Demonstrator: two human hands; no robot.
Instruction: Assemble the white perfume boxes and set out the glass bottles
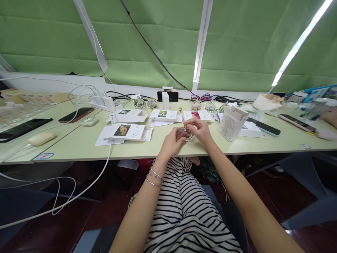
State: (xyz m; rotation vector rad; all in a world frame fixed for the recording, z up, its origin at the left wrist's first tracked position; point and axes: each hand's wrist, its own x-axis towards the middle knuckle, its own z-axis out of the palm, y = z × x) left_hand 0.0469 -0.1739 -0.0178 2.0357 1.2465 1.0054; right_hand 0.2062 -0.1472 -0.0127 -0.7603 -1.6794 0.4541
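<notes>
A small round glass bottle (183, 133) with dark reddish contents rests at the table's front edge. Around its left side curl the fingers of my left hand (171, 142), holding it. My right hand (198, 130) pinches at the gold-coloured neck on top of the bottle; whether a separate cap is between the fingertips is too small to tell. Just behind lies a flat white box with a red flower picture (197, 115). To the right of my hands stands an open white carton (231, 123) with printed text.
More round glass bottles (196, 105) stand along the back beside a propped phone (173, 96) and a narrow white box (165, 101). Flat picture boxes (128, 131) lie to the left. Phones, white cables and a power strip (101, 102) occupy both sides. Another person's hand (331, 117) shows at far right.
</notes>
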